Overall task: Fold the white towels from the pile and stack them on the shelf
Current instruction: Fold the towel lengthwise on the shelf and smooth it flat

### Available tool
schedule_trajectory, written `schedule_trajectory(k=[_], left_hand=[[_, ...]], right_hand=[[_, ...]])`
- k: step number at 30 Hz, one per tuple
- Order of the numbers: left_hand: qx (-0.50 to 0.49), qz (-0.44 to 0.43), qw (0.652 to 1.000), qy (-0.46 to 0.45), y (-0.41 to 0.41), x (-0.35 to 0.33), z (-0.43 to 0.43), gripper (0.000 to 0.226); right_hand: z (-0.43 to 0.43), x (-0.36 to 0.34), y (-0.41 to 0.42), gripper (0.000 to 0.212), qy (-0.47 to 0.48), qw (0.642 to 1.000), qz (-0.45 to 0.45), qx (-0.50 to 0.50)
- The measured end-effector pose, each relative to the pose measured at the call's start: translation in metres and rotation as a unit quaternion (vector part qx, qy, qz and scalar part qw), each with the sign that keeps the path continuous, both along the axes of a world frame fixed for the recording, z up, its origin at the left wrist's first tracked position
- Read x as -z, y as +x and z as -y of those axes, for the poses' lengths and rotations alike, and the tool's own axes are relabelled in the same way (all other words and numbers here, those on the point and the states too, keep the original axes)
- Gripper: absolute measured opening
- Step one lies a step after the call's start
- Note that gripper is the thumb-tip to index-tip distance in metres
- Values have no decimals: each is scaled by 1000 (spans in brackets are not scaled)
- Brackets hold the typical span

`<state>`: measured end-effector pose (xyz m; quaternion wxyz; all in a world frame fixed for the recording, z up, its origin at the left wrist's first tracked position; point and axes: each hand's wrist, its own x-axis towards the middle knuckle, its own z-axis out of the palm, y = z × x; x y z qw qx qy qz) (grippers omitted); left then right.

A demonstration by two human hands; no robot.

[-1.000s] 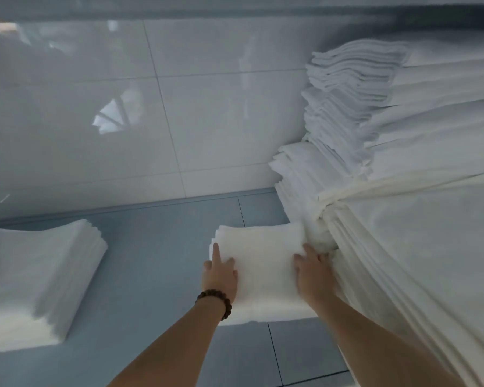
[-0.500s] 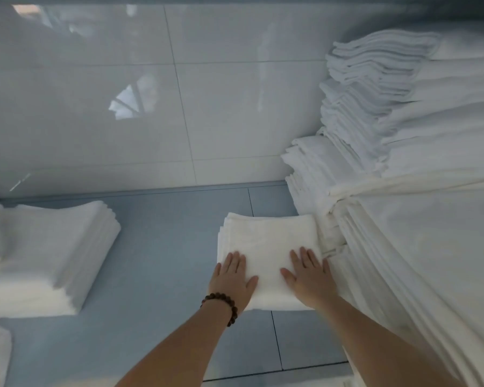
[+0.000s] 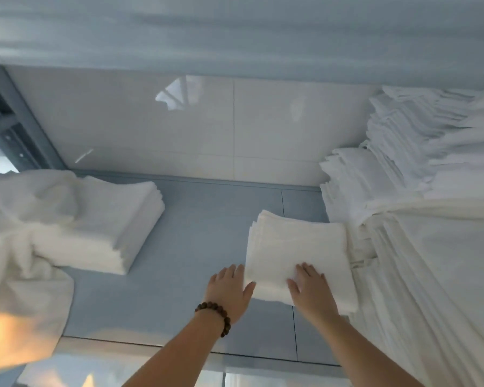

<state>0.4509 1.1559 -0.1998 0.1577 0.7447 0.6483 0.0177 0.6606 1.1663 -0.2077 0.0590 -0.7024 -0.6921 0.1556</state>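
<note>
A small stack of folded white towels (image 3: 294,244) lies on the blue-grey shelf (image 3: 201,233), right of centre. My right hand (image 3: 310,289) rests flat on the stack's near edge, fingers spread. My left hand (image 3: 229,291), with a bead bracelet on the wrist, lies flat on the shelf at the stack's near left corner, its thumb touching the towel edge. Neither hand grips anything.
A tall stack of folded white linen (image 3: 419,169) fills the shelf's right side, close against the small stack. Another folded towel stack (image 3: 106,224) sits at the left, with loose crumpled towels (image 3: 20,247) beside it. A white tiled wall (image 3: 207,127) backs the shelf; a shelf board runs overhead.
My hands have slid back toward me along the stack, the left one coming off the towel onto the shelf. The view has pulled back and turned left.
</note>
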Motion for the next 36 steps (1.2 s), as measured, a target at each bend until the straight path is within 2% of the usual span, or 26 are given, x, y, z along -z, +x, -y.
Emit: schedule_trajectory(k=[5,12,23,29,36], left_hand=[[-75,14,997,19,-55,-12,32,58],[-161,13,986,36,-166,-15,85,56],[-293,32,954,60,-354,-8,209,56],[-329,45,939,84,-414,-13,243,55],[-359,64,925,102,-444,-12,231,52]], right_hand=[[17,-4,-58,57,41,994,-55,-80],[52,-6,-179,52,84,984,-91,-127],[132,-13,-395,55,37,954,-132,-267],[158,-16,-457,52,36,947,-140,-287],[148,-13,-492,50,15,942,-132,-309]])
